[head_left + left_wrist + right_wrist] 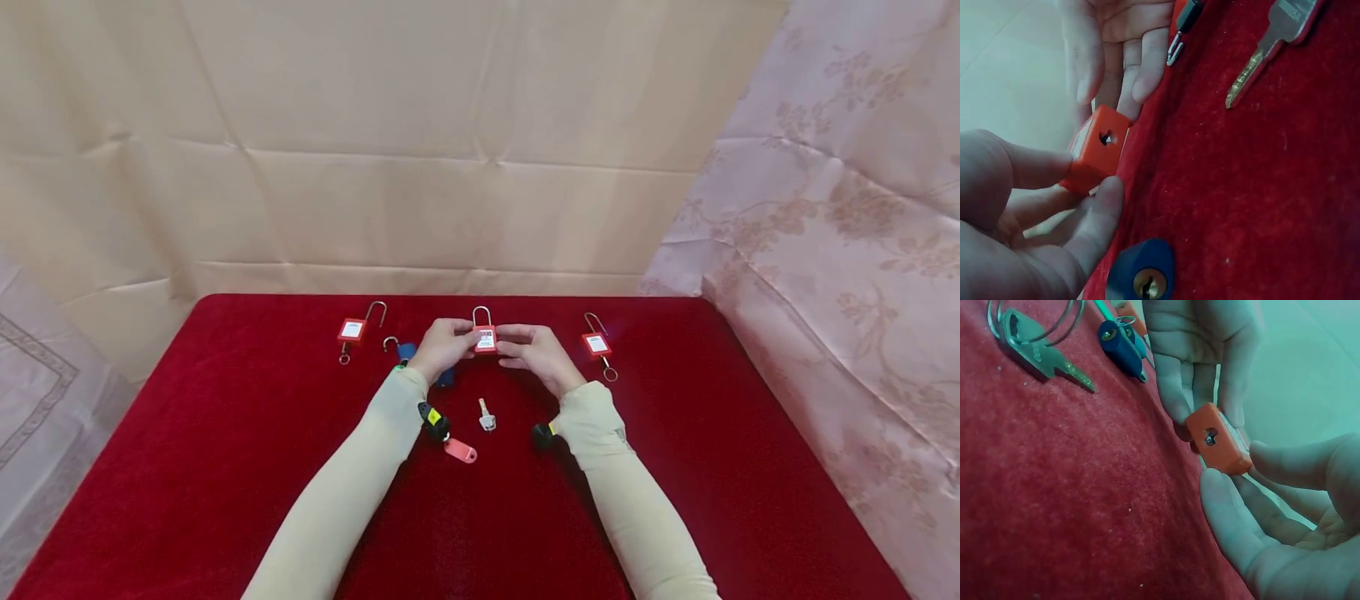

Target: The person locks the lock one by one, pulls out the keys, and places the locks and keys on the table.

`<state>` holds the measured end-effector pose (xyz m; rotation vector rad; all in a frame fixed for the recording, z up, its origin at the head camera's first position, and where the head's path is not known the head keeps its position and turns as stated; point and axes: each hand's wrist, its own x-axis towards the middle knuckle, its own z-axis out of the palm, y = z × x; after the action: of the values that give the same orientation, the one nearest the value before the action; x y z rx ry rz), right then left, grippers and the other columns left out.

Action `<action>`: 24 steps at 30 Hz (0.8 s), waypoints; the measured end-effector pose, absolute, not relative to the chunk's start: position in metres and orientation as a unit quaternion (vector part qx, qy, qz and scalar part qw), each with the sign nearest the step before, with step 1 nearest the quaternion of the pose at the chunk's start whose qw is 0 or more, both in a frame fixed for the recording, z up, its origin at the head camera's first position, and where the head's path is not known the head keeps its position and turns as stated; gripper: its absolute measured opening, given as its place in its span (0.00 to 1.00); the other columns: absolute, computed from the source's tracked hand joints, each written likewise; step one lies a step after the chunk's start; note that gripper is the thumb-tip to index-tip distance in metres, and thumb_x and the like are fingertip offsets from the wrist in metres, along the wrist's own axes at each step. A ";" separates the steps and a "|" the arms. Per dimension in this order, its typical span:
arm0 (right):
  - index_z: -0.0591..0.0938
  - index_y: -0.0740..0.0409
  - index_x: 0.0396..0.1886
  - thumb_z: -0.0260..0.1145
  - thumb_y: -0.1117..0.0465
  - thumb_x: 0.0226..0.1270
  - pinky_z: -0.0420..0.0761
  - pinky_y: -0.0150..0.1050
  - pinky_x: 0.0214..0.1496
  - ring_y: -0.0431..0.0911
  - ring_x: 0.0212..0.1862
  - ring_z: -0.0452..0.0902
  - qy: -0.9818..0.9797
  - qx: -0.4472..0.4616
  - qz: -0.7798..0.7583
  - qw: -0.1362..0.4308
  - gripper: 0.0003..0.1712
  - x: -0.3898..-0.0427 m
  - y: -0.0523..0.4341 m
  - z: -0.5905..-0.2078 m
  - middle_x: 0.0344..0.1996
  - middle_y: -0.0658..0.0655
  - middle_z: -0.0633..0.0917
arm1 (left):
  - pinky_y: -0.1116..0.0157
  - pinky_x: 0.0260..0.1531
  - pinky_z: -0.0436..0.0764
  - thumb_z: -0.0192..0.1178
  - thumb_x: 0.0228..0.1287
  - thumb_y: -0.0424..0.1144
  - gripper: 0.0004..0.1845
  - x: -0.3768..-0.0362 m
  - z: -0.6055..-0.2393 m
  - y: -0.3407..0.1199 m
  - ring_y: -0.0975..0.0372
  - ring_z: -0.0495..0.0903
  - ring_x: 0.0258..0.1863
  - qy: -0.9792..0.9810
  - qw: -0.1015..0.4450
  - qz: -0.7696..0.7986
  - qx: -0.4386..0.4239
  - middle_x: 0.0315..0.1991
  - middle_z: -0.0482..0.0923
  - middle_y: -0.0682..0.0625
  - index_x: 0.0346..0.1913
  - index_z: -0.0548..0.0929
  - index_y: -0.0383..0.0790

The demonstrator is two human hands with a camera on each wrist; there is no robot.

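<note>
A red padlock [485,339] with a white label stands between the two hands, its metal shackle pointing up and its keyhole end facing the wrist cameras. My left hand [442,346] pinches one side, thumb on the label face and fingers behind, as the left wrist view shows. From the other side my right hand [536,354] grips it, with the thumb at the label edge and the fingertips along its side and back. No key sits in its keyhole. Nearer the body, a loose key [487,417] lies on the red cloth.
Red padlocks with keys inserted and raised shackles lie at left [352,330] and right [597,344]. Beside the left hand are blue padlocks [407,352], partly hidden. A pink key tag [460,451] lies by the left wrist. Beige curtain [450,208] hangs behind the red-covered table [675,467].
</note>
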<state>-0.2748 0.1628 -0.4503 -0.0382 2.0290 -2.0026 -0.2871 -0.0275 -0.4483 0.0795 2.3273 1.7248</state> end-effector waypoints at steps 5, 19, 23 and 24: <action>0.76 0.71 0.66 0.64 0.73 0.71 0.84 0.45 0.53 0.50 0.50 0.84 0.712 0.000 -0.686 0.154 0.25 -0.275 0.162 -0.453 0.61 0.68 0.80 | 0.64 0.44 0.85 0.59 0.74 0.35 0.21 -0.287 -0.447 -0.024 0.58 0.85 0.37 0.817 0.122 0.563 0.029 0.53 0.82 0.36 0.65 0.77 0.27; 0.75 0.69 0.68 0.65 0.74 0.69 0.81 0.43 0.57 0.52 0.56 0.82 0.721 0.007 -0.675 0.159 0.27 -0.270 0.163 -0.459 0.63 0.67 0.79 | 0.57 0.52 0.79 0.61 0.71 0.33 0.19 -0.284 -0.451 -0.024 0.53 0.79 0.48 0.877 0.085 0.470 0.042 0.56 0.83 0.41 0.62 0.82 0.33; 0.75 0.68 0.68 0.65 0.74 0.69 0.81 0.43 0.57 0.53 0.57 0.82 0.724 -0.006 -0.672 0.155 0.27 -0.268 0.166 -0.458 0.63 0.67 0.79 | 0.57 0.53 0.80 0.61 0.71 0.35 0.20 -0.284 -0.450 -0.026 0.53 0.80 0.49 0.870 0.089 0.482 0.045 0.57 0.83 0.41 0.63 0.81 0.33; 0.74 0.68 0.68 0.65 0.74 0.69 0.81 0.44 0.57 0.54 0.57 0.82 0.725 -0.011 -0.672 0.154 0.27 -0.268 0.168 -0.457 0.63 0.67 0.78 | 0.57 0.54 0.79 0.61 0.72 0.35 0.20 -0.283 -0.450 -0.026 0.53 0.80 0.50 0.869 0.089 0.484 0.047 0.57 0.82 0.41 0.63 0.81 0.33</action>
<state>-0.2675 0.1681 -0.4568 -0.0317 2.0775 -1.9260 -0.2833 -0.0263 -0.4501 0.1387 2.5870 1.4391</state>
